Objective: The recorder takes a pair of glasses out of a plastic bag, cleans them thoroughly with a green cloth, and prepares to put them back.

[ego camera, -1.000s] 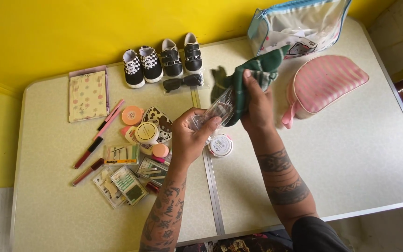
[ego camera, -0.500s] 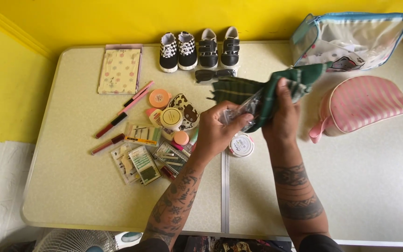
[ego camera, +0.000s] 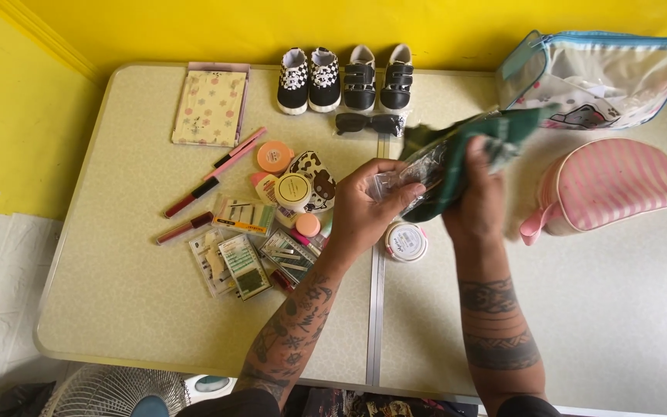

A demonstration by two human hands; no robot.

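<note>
**A:** From the head camera, what could slip here?

**B:** The clear plastic sleeve (ego camera: pixel 407 174). The left hand (ego camera: pixel 364 208) pinches only its near end between thumb and fingertips, while the right hand (ego camera: pixel 476 197) is closed around the green plaid cloth (ego camera: pixel 465 150) that sits partly inside it. My guess is that a hard tug on thin, slick film could tear it or pull it out of the pinch.

**B:** Also, both hands hover right above the round white jar (ego camera: pixel 406 242), and the cluster of small cosmetics (ego camera: pixel 287 201) lies just beside the left wrist. A dropped cloth or a swinging forearm could knock those about on the counter (ego camera: pixel 596 309).

**A:** And where does the cloth sit against the hands?

**B:** Held up off the counter, between them. Its bulk bunches above and behind the right hand's fingers, reaching toward the clear zip pouch (ego camera: pixel 604 73); its lower end runs into the sleeve toward the left hand's fingertips. The pink striped bag (ego camera: pixel 619 189) lies near the right hand, not touching. How far the cloth is inside the sleeve, I cannot tell.
</note>
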